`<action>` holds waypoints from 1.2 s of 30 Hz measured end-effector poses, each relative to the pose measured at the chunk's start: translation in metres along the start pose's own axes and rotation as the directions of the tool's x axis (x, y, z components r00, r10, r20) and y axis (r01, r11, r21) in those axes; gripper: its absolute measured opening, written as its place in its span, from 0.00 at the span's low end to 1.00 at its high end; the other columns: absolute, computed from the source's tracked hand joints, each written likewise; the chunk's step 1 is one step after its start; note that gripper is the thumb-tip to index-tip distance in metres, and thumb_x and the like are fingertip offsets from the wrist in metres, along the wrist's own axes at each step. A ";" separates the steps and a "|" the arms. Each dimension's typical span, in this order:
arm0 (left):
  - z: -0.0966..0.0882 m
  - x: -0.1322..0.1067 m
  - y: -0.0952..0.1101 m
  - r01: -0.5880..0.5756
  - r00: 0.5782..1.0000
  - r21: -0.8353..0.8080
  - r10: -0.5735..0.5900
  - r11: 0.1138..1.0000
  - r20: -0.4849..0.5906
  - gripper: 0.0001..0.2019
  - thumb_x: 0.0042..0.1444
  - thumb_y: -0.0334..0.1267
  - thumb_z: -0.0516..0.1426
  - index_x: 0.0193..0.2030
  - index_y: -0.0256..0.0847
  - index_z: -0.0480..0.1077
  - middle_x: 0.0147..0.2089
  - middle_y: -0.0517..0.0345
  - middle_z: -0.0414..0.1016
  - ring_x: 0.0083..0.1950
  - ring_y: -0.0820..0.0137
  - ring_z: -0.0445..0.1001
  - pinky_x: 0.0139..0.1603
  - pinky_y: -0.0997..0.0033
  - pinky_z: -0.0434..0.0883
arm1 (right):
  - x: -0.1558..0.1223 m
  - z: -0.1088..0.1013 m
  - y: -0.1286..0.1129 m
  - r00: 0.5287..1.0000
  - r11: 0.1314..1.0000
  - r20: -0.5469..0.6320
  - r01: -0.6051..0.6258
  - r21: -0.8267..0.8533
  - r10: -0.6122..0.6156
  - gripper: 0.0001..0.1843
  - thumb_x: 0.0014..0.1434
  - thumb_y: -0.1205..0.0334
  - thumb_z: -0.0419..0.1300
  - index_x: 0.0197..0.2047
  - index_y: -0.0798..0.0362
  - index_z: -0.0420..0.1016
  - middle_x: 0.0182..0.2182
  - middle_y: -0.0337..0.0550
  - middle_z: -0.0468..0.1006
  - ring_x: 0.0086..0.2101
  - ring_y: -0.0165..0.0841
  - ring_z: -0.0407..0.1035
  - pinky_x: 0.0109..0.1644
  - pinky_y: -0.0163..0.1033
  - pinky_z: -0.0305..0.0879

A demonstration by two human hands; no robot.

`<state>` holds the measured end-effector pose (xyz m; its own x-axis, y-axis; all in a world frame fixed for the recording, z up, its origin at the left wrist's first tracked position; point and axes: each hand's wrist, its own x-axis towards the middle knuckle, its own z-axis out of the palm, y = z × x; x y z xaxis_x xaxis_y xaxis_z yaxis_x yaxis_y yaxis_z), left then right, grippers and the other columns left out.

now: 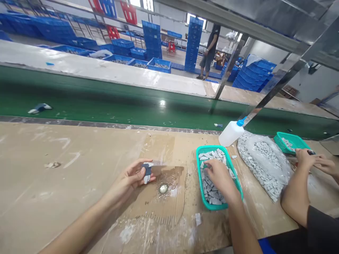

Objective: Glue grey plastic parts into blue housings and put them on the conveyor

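My left hand [135,175] pinches a small dark-blue and pale-grey plastic piece [147,170] between thumb and fingers, above a square of cardboard [177,204]. On that cardboard lies a small round dish of whitish, shiny stuff [163,189], with smears around it. To the right, my right hand [218,176] reaches down into a green plastic basket [198,169] filled with loose grey plastic pieces [212,194]. Its fingers are bent and drawn together at the pieces; whatever is between the fingertips is too small to make out.
Behind the basket stands a white squeeze bottle [231,134] with a blue cap. A clear bag of grey pieces [265,158] lies right of it, before a second green basket [293,141] and a co-worker's hands [307,158]. A green conveyor belt [132,106] runs behind the table, carrying small parts [39,108].
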<state>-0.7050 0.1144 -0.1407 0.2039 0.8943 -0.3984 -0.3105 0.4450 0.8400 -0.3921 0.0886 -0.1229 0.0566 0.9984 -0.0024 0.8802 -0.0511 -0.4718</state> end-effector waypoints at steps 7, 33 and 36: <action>0.019 0.007 0.011 -0.297 0.947 0.406 0.320 0.864 0.013 0.20 0.47 0.41 0.70 0.44 0.42 0.70 0.32 0.61 0.68 0.36 0.67 0.75 0.39 0.71 0.74 | 0.014 0.023 0.011 0.992 0.994 0.126 0.032 -0.103 -0.018 0.25 0.60 0.77 0.50 0.52 0.49 0.81 0.38 0.48 0.75 0.43 0.40 0.71 0.45 0.38 0.64; 0.039 0.226 0.114 0.138 0.741 0.933 0.591 0.331 -0.319 0.14 0.63 0.40 0.60 0.51 0.33 0.72 0.57 0.43 0.71 0.61 0.54 0.69 0.63 0.44 0.65 | 0.010 0.029 0.010 0.992 0.992 -0.015 0.124 0.023 -0.124 0.17 0.58 0.80 0.51 0.36 0.51 0.76 0.38 0.43 0.77 0.41 0.36 0.70 0.44 0.38 0.62; 0.074 0.237 0.106 0.042 0.767 0.984 0.625 0.175 -0.143 0.21 0.63 0.39 0.59 0.61 0.33 0.66 0.67 0.39 0.61 0.70 0.47 0.57 0.69 0.37 0.53 | 0.007 0.034 0.012 0.993 0.993 -0.061 0.104 0.057 -0.101 0.09 0.67 0.68 0.55 0.45 0.53 0.76 0.43 0.45 0.77 0.41 0.34 0.71 0.46 0.40 0.69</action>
<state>-0.6211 0.3700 -0.1195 -0.1707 0.9711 0.1668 0.8677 0.0680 0.4924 -0.3974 0.0961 -0.1582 -0.0034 0.9951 0.0990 0.8528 0.0546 -0.5194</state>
